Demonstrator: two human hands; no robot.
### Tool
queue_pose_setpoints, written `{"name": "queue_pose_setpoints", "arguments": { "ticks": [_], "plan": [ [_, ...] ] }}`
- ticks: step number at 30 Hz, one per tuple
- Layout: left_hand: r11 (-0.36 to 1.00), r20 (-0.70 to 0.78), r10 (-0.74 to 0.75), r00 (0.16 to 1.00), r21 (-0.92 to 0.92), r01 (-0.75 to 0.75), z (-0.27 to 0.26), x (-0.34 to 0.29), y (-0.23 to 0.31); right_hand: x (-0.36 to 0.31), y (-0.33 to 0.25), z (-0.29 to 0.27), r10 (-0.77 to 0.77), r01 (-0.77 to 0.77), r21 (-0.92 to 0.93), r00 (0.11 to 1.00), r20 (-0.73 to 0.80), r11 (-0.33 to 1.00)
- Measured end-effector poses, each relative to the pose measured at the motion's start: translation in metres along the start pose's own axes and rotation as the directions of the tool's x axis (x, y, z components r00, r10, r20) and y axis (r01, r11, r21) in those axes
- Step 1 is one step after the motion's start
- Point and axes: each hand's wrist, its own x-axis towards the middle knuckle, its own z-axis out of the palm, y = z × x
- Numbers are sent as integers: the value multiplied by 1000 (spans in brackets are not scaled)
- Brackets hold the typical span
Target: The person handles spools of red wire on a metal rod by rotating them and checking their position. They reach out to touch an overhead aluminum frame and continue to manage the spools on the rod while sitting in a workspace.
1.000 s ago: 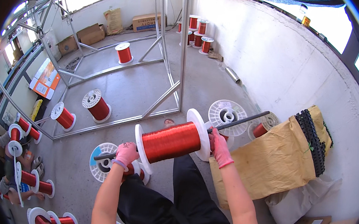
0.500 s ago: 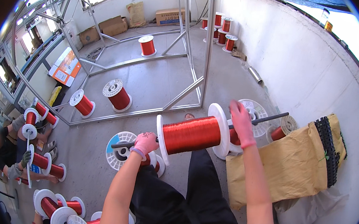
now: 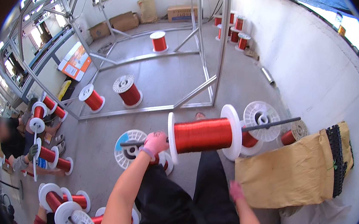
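A large spool of red wire with white flanges lies on its side in front of me. Through its core runs a dark rod, which sticks out at both ends. My left hand, in a pink glove, is closed around the rod just outside the left flange. Low by my right thigh is my right hand, also gloved in pink and apart from the spool. Motion smears its fingers. Beneath the rod's ends stand white-flanged spools, one at the left and one at the right.
At my right lies a tan sack with black ridged strips. A metal frame stands ahead, with spools inside it. To the left, another person in dark clothes handles a rod with spools. More spools crowd the lower left.
My right hand has left the rod's right side and come down beside my thigh. My left hand keeps its hold. The whole scene has shifted slightly to the right in view.
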Motion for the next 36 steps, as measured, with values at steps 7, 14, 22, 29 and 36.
{"name": "queue_pose_setpoints", "arguments": {
  "ticks": [7, 14, 22, 29, 36],
  "plan": [
    [994, 14, -78, 997, 80, 77, -9, -10, 9, -16, 33, -40, 128, 40, 327, 869, -477, 944],
    [995, 6, -88, 996, 55, 88, -14, -13, 11, -39, -7, -120, 220, 184, 597, 813, -539, 781],
    [997, -1, -71, 997, 43, 71, -9, -10, 5, -44, -33, -176, 370, 441, 775, 698, -613, 452],
    [998, 10, -53, 999, -37, 53, -25, -20, 14, -13, -109, -355, 63, 501, 297, 431, -900, 813],
    [1000, 51, 17, 999, 24, -19, -12, -10, 10, 7, -100, -324, 45, 444, 506, 718, -695, 739]
  ]
}}
